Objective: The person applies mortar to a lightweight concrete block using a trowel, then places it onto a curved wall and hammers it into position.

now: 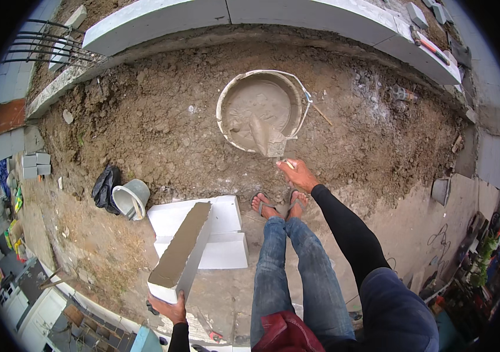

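My right hand [298,175] grips the handle of a trowel [276,145] at the near rim of a round bucket [219,111]. Wet grey mortar [262,102] lies in the bucket, and some of it clings to the trowel's blade. Down at the left, my left hand [171,307] is closed around the near end of a long white building block [194,256]. A layer of mortar coats the block's upper face. Under and beside it lie other white blocks [223,249].
A low wall of white blocks [308,13] curves along the far side, with a red-and-white tool [434,51] on it. Rebar rods [42,44] jut out at far left. A grey pail [138,190] and black plastic bag [106,188] sit left. A stick [322,115] lies beside the bucket.
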Action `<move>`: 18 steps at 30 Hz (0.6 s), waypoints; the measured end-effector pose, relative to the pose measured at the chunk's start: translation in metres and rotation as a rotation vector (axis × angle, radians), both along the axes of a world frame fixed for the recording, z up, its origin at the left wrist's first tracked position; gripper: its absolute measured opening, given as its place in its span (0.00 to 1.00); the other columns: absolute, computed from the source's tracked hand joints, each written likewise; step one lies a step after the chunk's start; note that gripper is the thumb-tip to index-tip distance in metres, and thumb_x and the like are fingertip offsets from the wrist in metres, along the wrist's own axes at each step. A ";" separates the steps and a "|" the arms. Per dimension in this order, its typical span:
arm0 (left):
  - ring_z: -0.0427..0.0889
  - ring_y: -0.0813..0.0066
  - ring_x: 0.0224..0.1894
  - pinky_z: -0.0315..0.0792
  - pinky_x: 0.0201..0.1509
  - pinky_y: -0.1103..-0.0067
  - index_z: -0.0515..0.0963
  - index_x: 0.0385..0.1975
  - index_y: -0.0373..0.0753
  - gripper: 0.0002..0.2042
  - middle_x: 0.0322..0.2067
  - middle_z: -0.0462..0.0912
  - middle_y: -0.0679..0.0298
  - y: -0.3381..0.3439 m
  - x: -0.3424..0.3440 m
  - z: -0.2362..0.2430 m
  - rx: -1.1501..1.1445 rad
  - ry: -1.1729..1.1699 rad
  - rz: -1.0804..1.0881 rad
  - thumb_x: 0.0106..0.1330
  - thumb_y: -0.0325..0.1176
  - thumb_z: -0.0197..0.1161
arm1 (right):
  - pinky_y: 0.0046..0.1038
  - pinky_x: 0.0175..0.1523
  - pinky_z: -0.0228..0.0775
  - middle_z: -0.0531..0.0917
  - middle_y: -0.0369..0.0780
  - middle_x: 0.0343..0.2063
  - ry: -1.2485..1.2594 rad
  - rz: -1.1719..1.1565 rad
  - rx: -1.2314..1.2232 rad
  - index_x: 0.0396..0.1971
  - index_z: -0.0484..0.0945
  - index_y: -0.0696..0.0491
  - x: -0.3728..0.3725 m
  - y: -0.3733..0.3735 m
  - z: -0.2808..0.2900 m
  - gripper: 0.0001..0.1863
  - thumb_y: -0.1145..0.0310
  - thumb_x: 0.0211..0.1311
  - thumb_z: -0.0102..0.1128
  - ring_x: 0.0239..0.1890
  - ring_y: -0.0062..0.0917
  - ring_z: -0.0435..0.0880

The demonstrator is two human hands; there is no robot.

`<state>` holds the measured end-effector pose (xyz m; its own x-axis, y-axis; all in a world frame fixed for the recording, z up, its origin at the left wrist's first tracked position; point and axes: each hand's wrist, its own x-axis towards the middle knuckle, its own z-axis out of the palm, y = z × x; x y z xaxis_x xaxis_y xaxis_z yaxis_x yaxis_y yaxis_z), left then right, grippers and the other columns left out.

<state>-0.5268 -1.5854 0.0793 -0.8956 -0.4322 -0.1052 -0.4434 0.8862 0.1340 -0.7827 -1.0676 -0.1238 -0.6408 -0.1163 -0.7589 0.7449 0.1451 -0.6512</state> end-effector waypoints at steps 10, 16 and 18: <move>0.55 0.46 0.73 0.45 0.75 0.54 0.51 0.73 0.30 0.54 0.69 0.58 0.43 0.001 -0.011 0.018 -0.258 -0.373 -0.001 0.54 0.55 0.73 | 0.27 0.24 0.63 0.73 0.33 0.15 0.351 -0.122 0.017 0.30 0.76 0.59 -0.003 0.026 0.065 0.26 0.46 0.68 0.62 0.17 0.16 0.70; 0.59 0.29 0.69 0.56 0.68 0.43 0.57 0.71 0.25 0.65 0.69 0.59 0.34 0.081 -0.043 0.037 -0.878 -0.231 -0.301 0.46 0.81 0.61 | 0.22 0.23 0.63 0.72 0.31 0.16 0.265 -0.241 -0.213 0.28 0.73 0.55 0.033 0.134 0.161 0.23 0.49 0.71 0.59 0.19 0.14 0.71; 0.63 0.33 0.67 0.59 0.67 0.45 0.61 0.69 0.26 0.57 0.67 0.62 0.35 0.139 -0.056 0.039 -0.897 -0.127 -0.449 0.55 0.76 0.60 | 0.22 0.23 0.64 0.73 0.31 0.17 0.259 -0.320 -0.186 0.27 0.73 0.55 0.052 0.188 0.177 0.22 0.50 0.72 0.59 0.19 0.14 0.71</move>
<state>-0.5826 -1.4469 0.1184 -0.9996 -0.0245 -0.0126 -0.0091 0.7251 -0.6886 -0.7307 -0.8800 0.0535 -0.8329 -0.0011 -0.5535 0.5421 -0.2032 -0.8154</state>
